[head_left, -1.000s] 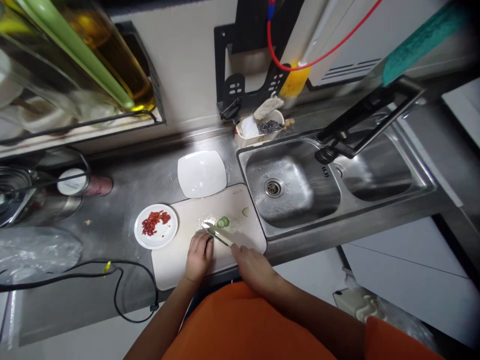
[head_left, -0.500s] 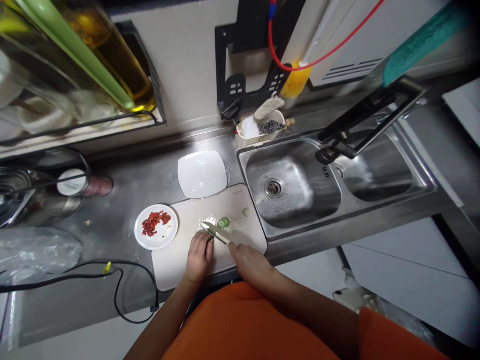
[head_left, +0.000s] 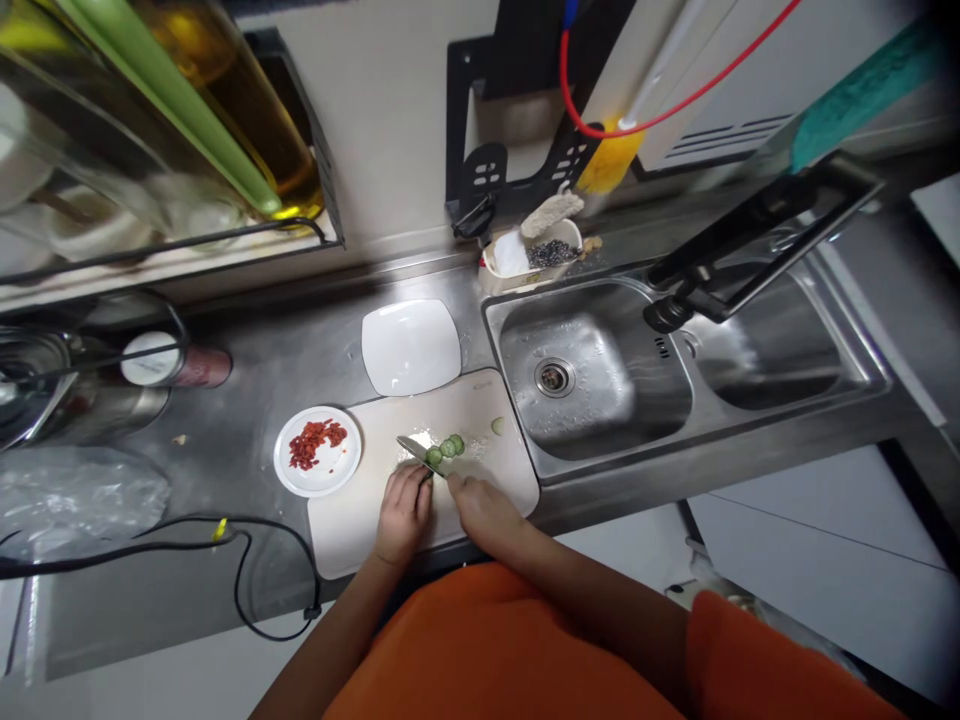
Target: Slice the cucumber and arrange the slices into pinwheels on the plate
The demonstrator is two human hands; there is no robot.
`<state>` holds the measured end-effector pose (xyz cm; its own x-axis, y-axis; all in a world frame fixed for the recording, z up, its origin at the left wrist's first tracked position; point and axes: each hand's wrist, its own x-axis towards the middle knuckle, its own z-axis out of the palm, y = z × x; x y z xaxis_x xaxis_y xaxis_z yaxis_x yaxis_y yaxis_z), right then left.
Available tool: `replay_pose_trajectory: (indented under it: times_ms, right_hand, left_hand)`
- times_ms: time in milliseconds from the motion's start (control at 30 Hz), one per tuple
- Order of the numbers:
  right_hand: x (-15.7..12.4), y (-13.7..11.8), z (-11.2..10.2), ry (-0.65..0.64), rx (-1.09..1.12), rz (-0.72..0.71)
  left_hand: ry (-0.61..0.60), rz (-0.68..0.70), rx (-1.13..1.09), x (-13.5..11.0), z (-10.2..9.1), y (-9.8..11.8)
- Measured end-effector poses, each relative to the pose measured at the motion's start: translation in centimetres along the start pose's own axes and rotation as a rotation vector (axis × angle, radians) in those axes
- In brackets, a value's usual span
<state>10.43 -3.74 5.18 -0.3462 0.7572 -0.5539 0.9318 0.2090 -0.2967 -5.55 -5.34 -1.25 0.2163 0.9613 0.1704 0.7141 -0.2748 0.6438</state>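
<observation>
On the pale cutting board (head_left: 352,530), my right hand (head_left: 484,510) is closed round the handle of a kitchen knife (head_left: 412,446), whose blade points up and left. My left hand (head_left: 405,505) has its fingers curled on a piece of cucumber just below the blade; the fingers mostly hide that piece. Several green cucumber slices (head_left: 448,447) lie against the far side of the blade. One more slice (head_left: 497,426) sits apart near the board's right edge. A white plate with chopped red pieces (head_left: 318,480) overlaps the board's left corner.
Behind the board is a white square dish (head_left: 411,350). A double steel sink (head_left: 592,420) with a black faucet (head_left: 720,250) stands to the right. A black cable (head_left: 247,560), a plastic bag (head_left: 82,500) and a red canister (head_left: 202,367) lie on the left.
The knife has come down by the left fingers, and another cucumber slice now shows beside the blade. The whole view has shifted slightly.
</observation>
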Motion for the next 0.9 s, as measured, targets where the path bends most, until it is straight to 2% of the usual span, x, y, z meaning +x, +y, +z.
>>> replay_pose_trajectory:
  times_ms: [233, 433, 633, 900]
  right_hand:
    - [-0.1, 0.7, 0.3, 0.015, 0.023, -0.02]
    - [-0.8, 1.6, -0.1, -0.018, -0.009, 0.07]
    - [-2.5, 0.9, -1.5, -0.069, -0.008, 0.069]
    - [-3.9, 0.4, -1.8, -0.1, -0.029, 0.073]
  left_hand:
    - [0.0, 0.004, 0.004, 0.0, -0.1, 0.0]
    - [0.011, 0.002, 0.006, -0.1, -0.2, 0.0]
    - [0.013, -0.004, 0.007, -0.2, -0.1, 0.0]
    - [0.046, 0.025, 0.029, -0.3, 0.0, -0.2]
